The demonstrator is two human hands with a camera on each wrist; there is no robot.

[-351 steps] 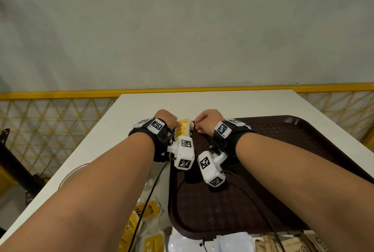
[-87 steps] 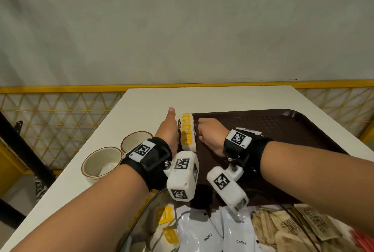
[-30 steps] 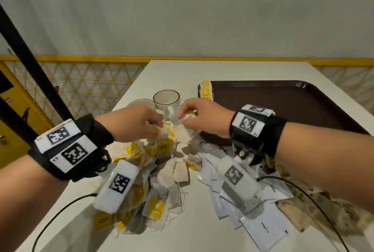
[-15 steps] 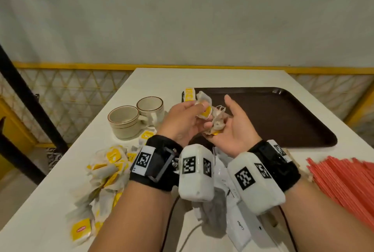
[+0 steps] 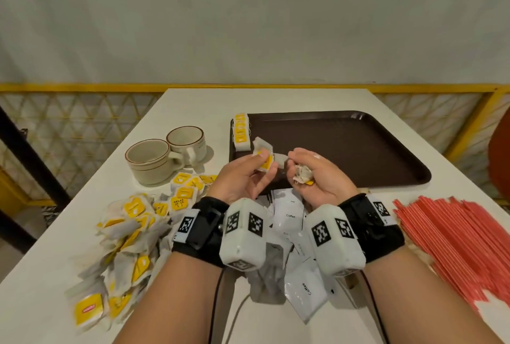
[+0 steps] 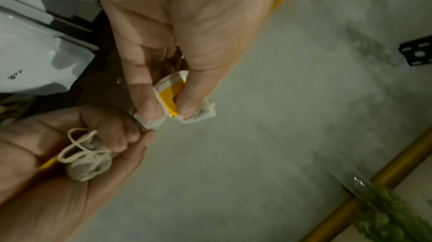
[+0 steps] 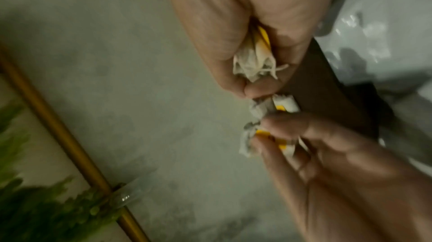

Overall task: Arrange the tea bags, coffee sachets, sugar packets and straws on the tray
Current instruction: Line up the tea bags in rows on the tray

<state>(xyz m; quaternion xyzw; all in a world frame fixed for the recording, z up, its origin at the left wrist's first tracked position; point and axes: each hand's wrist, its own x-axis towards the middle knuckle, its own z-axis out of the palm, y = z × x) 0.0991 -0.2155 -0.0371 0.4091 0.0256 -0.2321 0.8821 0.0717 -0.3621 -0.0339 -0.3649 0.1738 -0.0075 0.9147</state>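
Both hands are raised palm-up over the near left corner of the dark brown tray (image 5: 358, 150). My left hand (image 5: 248, 172) pinches a tea bag with a yellow tag (image 5: 263, 155) (image 6: 174, 101) between thumb and fingers. My right hand (image 5: 309, 175) cups a crumpled tea bag with its string (image 5: 302, 175) (image 6: 87, 163) (image 7: 253, 65), and its fingertips touch the left hand's bag. A short row of tea bags (image 5: 241, 132) stands along the tray's left edge. Loose tea bags (image 5: 129, 241) are heaped on the table at the left.
Two beige cups (image 5: 165, 154) stand left of the tray. White coffee sachets (image 5: 289, 214) lie under my wrists. Red straws (image 5: 458, 241) are spread at the right. The white table (image 5: 193, 103) ends at a yellow railing (image 5: 82, 88).
Since a second ago both hands have lifted tea bags from the heap and turned palm-up over the tray's corner. In the last half second they hardly moved.
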